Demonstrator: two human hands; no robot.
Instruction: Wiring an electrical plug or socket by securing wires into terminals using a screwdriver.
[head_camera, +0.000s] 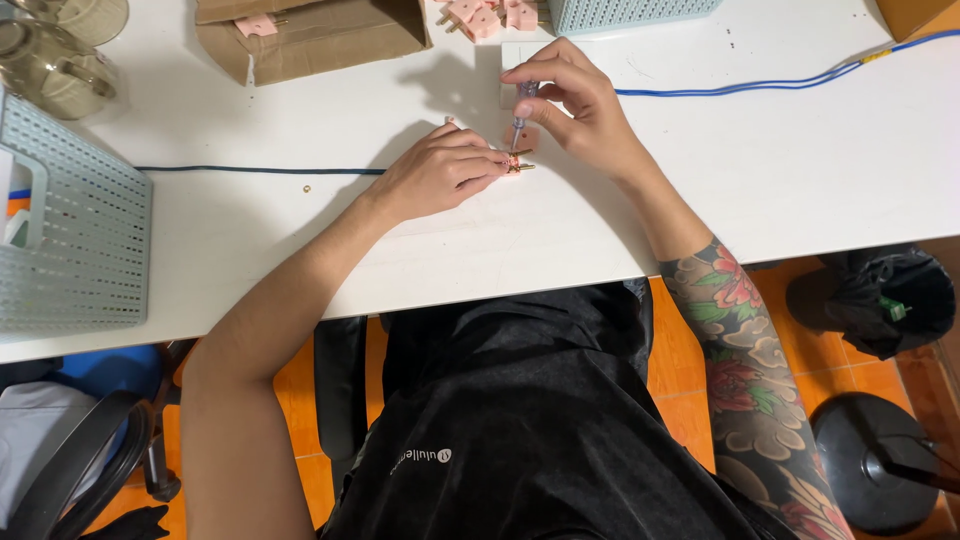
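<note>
My left hand (440, 172) rests on the white table (780, 170) and pinches a small pink plug part with brass prongs (518, 165). My right hand (575, 105) holds a small screwdriver (522, 110) upright, its tip set down onto that part. The two hands are close together near the table's middle. Another pink piece (524, 138) lies just behind the part, partly hidden by the right hand.
A cardboard box (315, 35) and several pink plug parts (485, 15) lie at the back. A pale blue basket (70, 230) stands at left, another (630, 12) at the back. A blue cable (780, 80), a dark cable (250, 170) and a tiny brass screw (306, 187) lie on the table.
</note>
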